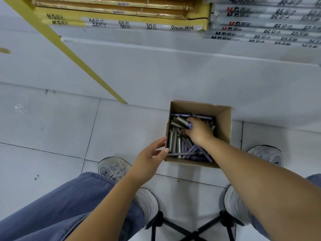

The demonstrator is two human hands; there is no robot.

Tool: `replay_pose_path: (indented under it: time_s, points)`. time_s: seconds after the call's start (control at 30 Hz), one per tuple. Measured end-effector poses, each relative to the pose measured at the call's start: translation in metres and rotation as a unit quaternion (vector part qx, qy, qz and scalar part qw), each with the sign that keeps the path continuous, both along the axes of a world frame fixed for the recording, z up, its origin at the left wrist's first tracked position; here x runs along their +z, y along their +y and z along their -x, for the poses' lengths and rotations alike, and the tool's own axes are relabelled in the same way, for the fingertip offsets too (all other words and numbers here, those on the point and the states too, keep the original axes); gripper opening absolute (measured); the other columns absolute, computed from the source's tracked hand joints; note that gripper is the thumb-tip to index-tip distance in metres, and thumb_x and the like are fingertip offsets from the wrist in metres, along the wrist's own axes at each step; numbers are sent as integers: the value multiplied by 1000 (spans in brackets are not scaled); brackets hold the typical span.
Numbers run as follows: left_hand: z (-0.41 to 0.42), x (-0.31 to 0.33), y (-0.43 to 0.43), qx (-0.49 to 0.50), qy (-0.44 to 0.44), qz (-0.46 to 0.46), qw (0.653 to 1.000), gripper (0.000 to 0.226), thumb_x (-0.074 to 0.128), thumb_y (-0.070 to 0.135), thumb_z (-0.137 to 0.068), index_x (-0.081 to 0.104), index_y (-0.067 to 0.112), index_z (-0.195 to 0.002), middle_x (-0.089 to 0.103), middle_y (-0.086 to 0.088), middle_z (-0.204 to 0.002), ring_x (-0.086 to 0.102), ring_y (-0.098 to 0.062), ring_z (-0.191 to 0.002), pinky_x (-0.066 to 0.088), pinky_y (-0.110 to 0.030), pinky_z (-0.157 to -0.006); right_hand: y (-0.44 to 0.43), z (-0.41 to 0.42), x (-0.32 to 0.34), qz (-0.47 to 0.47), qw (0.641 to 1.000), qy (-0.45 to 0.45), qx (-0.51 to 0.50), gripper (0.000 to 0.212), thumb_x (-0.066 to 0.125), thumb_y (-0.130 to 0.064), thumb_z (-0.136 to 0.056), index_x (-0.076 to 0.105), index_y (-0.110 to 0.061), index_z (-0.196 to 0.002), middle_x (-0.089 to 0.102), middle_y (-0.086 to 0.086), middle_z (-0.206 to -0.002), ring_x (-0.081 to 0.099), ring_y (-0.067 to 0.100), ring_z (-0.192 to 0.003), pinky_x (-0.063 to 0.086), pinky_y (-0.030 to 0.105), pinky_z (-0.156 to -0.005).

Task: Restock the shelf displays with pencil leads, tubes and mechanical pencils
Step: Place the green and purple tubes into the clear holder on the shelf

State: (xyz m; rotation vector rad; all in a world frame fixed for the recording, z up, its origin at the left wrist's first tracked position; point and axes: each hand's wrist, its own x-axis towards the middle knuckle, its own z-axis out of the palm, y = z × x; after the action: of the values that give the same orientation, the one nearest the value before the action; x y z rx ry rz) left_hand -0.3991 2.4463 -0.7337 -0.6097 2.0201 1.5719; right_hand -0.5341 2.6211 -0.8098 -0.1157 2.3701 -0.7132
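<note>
Grip is taken by the right hand (199, 132) on a small bundle of grey-green cylindrical tubes (181, 121). The fingers are curled round them, and one purple cap is shown beside the thumb. The held tubes are seen on top of the heap, projecting from the grip toward the back left corner of a small brown open-topped cardboard box (224, 122). The hand is sunk inside this box, which is stood on a pale grey tiled floor (52, 127).

Below the grip and nearer the body, loose grey-green and purple tubes (178, 145) are piled in disorder across the bottom of the box. A slim purple stick (187, 153) is laid across them by the front wall, just under the right wrist; whether it is a pencil cannot be told.

The left hand (149, 160) is kept outside the box, left of the grip and nearer the body. Its fingers are straight and nothing is held; the fingertips are set at the left wall near the front corner.

Beyond the grip a white shelf base (173, 75) is seen, with stacked yellow paper packs (121, 23) above it.
</note>
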Motion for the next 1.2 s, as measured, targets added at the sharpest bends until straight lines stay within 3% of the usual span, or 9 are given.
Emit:
replay_pose_path:
  time_s: [0.2,0.3,0.4,0.47,0.67,0.73,0.9,1.0,1.2]
  points:
    - [-1,1,1,3,-2,-2,1000,38,55,38,-100,48,73,-113,60,31,-128,59,8,-113,49,-24,-96,-7,7,-1,-2,999,-45,-8,52,67,-25,-89,48,-12,-137,40,11,-144,51,30,-119,44,40,-101]
    - [0,2,1,6,1,2,1000,40,56,38,-99,47,77,-107,59,30,-128,59,12,-110,49,-22,-95,-6,6,2,34,998,-18,-41,40,66,-21,-89,54,-11,-125,57,11,-124,58,29,-106,49,43,-91]
    - [0,0,1,5,4,-6,1000,35,55,36,-100,51,63,-123,61,26,-129,60,5,-112,50,-28,-98,-3,-1,14,89,991,-15,-95,29,64,-27,-90,55,-15,-115,63,4,-104,60,23,-93,49,36,-77]
    - [0,-1,0,5,4,-8,1000,36,55,35,-100,52,53,-131,61,24,-130,61,2,-113,50,-30,-99,0,-10,18,113,989,-72,-61,29,65,-29,-89,57,-19,-115,64,0,-102,62,19,-92,50,35,-78]
    - [-1,-2,1,8,7,-12,1000,36,55,35,-100,50,55,-129,59,26,-130,59,6,-115,49,-29,-101,4,-28,16,75,989,-130,-1,13,61,-20,-92,63,-20,-105,65,3,-92,66,27,-86,47,28,-67]
    - [-2,-3,1,8,7,-14,1000,37,54,35,-101,50,52,-133,59,23,-133,58,5,-117,50,-29,-101,-1,-28,13,48,989,-141,22,17,60,-20,-92,62,-16,-109,65,5,-99,64,26,-88,44,28,-69]
    - [0,-1,1,10,9,-20,1000,35,55,34,-101,49,64,-119,63,23,-129,61,8,-109,50,-20,-91,-1,-30,8,43,991,-125,8,51,67,-22,-89,48,-14,-136,56,9,-133,58,24,-110,43,26,-85]
    - [-1,-4,1,12,6,-13,1000,36,56,36,-100,48,68,-115,61,23,-130,60,7,-111,51,-28,-98,3,-32,7,85,991,-105,-14,53,69,-25,-87,48,-18,-135,58,5,-129,57,19,-108,44,26,-86]
    - [-1,-2,2,15,-4,-15,1000,45,56,35,-100,49,79,-103,61,37,-119,59,14,-108,50,-24,-96,1,-33,6,105,987,-117,-30,53,70,-22,-87,47,-21,-134,57,3,-129,56,21,-114,48,35,-96]
